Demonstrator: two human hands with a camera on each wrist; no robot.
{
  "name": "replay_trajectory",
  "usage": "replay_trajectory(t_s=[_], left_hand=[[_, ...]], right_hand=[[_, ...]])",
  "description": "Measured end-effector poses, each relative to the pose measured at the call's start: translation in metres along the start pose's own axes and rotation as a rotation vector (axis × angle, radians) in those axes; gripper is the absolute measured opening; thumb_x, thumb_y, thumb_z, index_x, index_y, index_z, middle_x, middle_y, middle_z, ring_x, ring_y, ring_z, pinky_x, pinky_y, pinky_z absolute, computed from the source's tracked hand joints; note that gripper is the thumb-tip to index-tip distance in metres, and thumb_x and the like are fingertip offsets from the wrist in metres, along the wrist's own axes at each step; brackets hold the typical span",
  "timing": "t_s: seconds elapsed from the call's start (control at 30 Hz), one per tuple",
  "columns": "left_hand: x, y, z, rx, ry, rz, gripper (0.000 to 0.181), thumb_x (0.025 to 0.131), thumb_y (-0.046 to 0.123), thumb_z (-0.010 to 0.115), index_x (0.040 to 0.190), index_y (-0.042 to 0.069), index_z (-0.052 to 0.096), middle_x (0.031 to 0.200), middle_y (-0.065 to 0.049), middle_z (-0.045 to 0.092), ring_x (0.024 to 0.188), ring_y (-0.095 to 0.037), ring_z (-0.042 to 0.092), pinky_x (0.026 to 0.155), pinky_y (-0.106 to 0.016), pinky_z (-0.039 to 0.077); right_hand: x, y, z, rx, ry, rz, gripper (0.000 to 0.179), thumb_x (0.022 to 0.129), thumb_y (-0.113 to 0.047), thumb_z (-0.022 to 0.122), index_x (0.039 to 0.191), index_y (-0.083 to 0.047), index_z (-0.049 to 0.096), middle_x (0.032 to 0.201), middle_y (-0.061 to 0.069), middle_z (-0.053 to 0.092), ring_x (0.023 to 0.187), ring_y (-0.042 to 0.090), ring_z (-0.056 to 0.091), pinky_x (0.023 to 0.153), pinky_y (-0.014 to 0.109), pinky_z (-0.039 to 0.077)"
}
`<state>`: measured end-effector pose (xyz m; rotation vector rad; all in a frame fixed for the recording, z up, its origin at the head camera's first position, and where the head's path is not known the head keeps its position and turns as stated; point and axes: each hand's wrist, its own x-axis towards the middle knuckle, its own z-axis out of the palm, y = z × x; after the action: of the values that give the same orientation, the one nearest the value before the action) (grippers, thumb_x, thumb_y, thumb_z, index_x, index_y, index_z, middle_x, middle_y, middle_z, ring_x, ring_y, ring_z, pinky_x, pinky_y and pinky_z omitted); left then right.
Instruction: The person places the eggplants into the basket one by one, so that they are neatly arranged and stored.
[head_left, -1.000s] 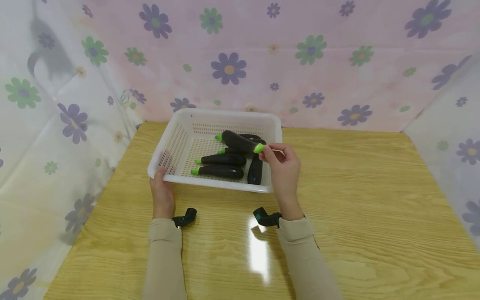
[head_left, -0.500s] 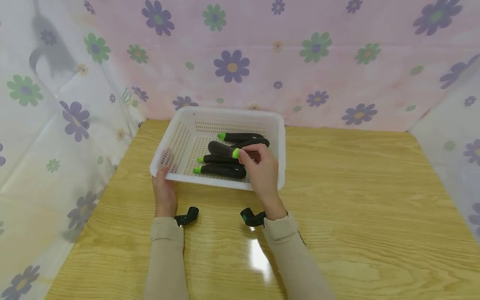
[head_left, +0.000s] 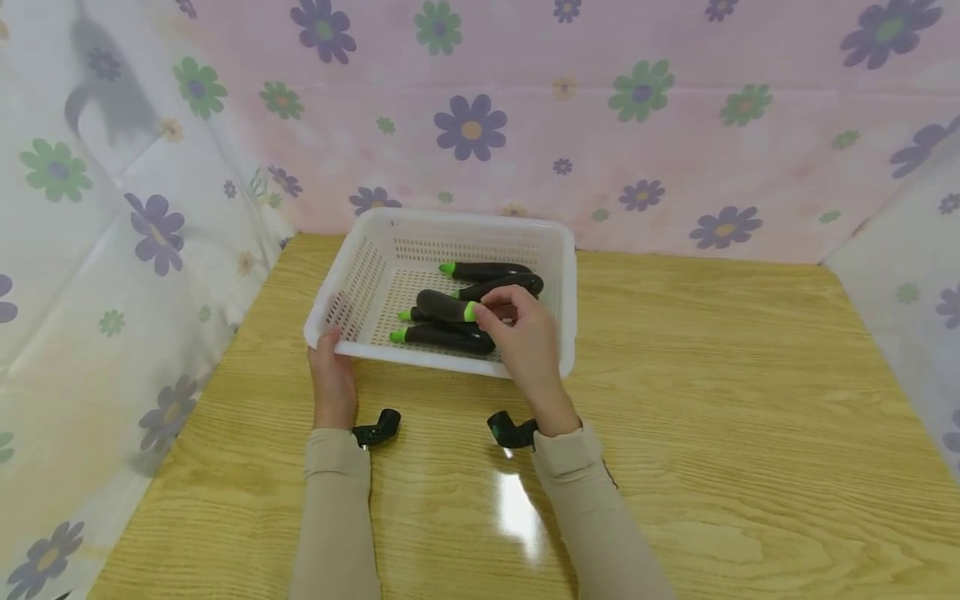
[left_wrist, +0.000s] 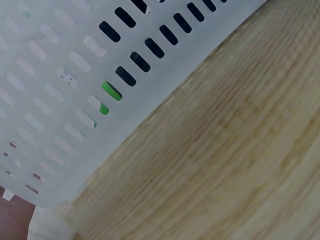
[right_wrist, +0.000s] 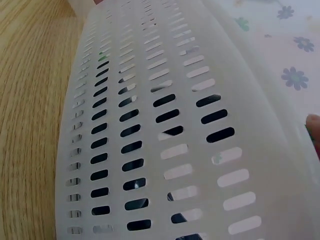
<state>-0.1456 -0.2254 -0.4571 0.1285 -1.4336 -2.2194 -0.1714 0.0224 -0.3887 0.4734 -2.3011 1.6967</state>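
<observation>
My right hand (head_left: 528, 342) pinches an eggplant (head_left: 444, 306) by its bright green stem end, over the white slotted plastic basket (head_left: 420, 358). The eggplant's dark body points left and overlaps another eggplant beneath it. More dark eggplants lie in the basket, two toward the back (head_left: 491, 271) and one along the near side (head_left: 446, 337). My left hand (head_left: 333, 383) grips the basket's near left corner, thumb over the rim. In both wrist views the basket wall (left_wrist: 140, 100) fills much of the picture, with dark eggplant showing through its slots. A fingertip (right_wrist: 313, 125) of my right hand shows at the edge.
The basket stands on a wood-grain table (head_left: 712, 400), near its back edge. A flowered cloth (head_left: 555, 125) hangs behind and along both sides. Each wrist carries a black camera mount (head_left: 378, 428).
My right hand has moved left across the basket with the eggplant, then lowered it slightly. My left hand keeps its hold on the corner. The head view has shifted a little.
</observation>
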Motion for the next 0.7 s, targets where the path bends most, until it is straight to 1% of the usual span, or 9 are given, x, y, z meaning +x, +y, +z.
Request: replay_trajectory(t_s=[0.1, 0.23, 0.3, 0.4, 0.53, 0.57, 0.63, 0.7], left_hand=[[0.0, 0.0, 0.0, 0.004, 0.001, 0.001, 0.046, 0.088, 0.012, 0.037, 0.133, 0.012, 0.035, 0.136, -0.009, 0.037, 0.125, -0.023, 0.032, 0.104, -0.036, 0.018], [0.0, 0.0, 0.0, 0.006, 0.007, 0.001, 0.045, 0.088, 0.013, 0.038, 0.133, 0.011, 0.035, 0.135, -0.01, 0.037, 0.125, -0.023, 0.032, 0.104, -0.036, 0.019], [0.0, -0.001, 0.0, 0.0, 0.008, 0.001, 0.045, 0.087, 0.013, 0.038, 0.133, 0.011, 0.036, 0.135, -0.01, 0.037, 0.125, -0.023, 0.032, 0.104, -0.036, 0.018], [0.0, -0.001, 0.0, -0.005, 0.012, 0.002, 0.046, 0.087, 0.013, 0.039, 0.132, 0.01, 0.036, 0.135, -0.011, 0.037, 0.125, -0.022, 0.032, 0.104, -0.036, 0.019], [0.0, 0.0, -0.001, 0.017, 0.021, -0.01, 0.045, 0.087, 0.015, 0.04, 0.131, 0.012, 0.038, 0.134, -0.009, 0.038, 0.124, -0.022, 0.033, 0.104, -0.036, 0.019], [0.0, 0.0, -0.001, 0.028, 0.022, -0.013, 0.045, 0.087, 0.016, 0.04, 0.131, 0.013, 0.038, 0.134, -0.008, 0.039, 0.124, -0.021, 0.033, 0.104, -0.036, 0.019], [0.0, 0.0, -0.001, 0.05, 0.021, -0.024, 0.044, 0.087, 0.017, 0.04, 0.132, 0.014, 0.038, 0.134, -0.006, 0.039, 0.124, -0.02, 0.033, 0.104, -0.036, 0.019], [0.001, 0.0, -0.001, 0.053, 0.017, -0.025, 0.044, 0.088, 0.017, 0.04, 0.132, 0.014, 0.037, 0.134, -0.006, 0.039, 0.125, -0.02, 0.033, 0.104, -0.036, 0.019]], right_hand=[[0.0, 0.001, 0.001, -0.065, -0.064, -0.052, 0.019, 0.081, -0.026, 0.065, 0.096, -0.014, 0.065, 0.09, -0.007, 0.058, 0.074, 0.003, 0.057, 0.065, 0.023, 0.048], [-0.001, 0.0, 0.003, -0.198, -0.144, -0.137, 0.011, 0.082, -0.022, 0.064, 0.091, -0.017, 0.067, 0.091, -0.007, 0.056, 0.072, 0.001, 0.055, 0.064, 0.019, 0.047], [-0.002, -0.002, 0.005, -0.243, -0.169, -0.157, 0.008, 0.081, -0.022, 0.064, 0.088, -0.018, 0.067, 0.09, -0.006, 0.057, 0.07, 0.001, 0.054, 0.063, 0.019, 0.046], [-0.003, -0.003, 0.007, -0.271, -0.182, -0.142, 0.009, 0.081, -0.023, 0.065, 0.089, -0.019, 0.067, 0.089, -0.006, 0.057, 0.071, 0.001, 0.055, 0.062, 0.02, 0.046], [-0.005, -0.005, 0.011, -0.265, -0.181, -0.084, 0.013, 0.081, -0.024, 0.065, 0.093, -0.019, 0.066, 0.088, -0.009, 0.057, 0.072, 0.0, 0.055, 0.063, 0.019, 0.046], [-0.005, -0.006, 0.012, -0.264, -0.18, -0.08, 0.014, 0.081, -0.024, 0.065, 0.094, -0.019, 0.066, 0.087, -0.009, 0.057, 0.072, 0.0, 0.055, 0.063, 0.019, 0.046], [-0.007, -0.008, 0.015, -0.266, -0.182, -0.091, 0.013, 0.081, -0.023, 0.065, 0.093, -0.019, 0.066, 0.088, -0.009, 0.056, 0.072, 0.0, 0.054, 0.063, 0.019, 0.046], [-0.009, -0.01, 0.019, -0.28, -0.182, -0.119, 0.01, 0.081, -0.022, 0.065, 0.091, -0.019, 0.066, 0.089, -0.008, 0.057, 0.071, 0.0, 0.053, 0.062, 0.018, 0.045]])
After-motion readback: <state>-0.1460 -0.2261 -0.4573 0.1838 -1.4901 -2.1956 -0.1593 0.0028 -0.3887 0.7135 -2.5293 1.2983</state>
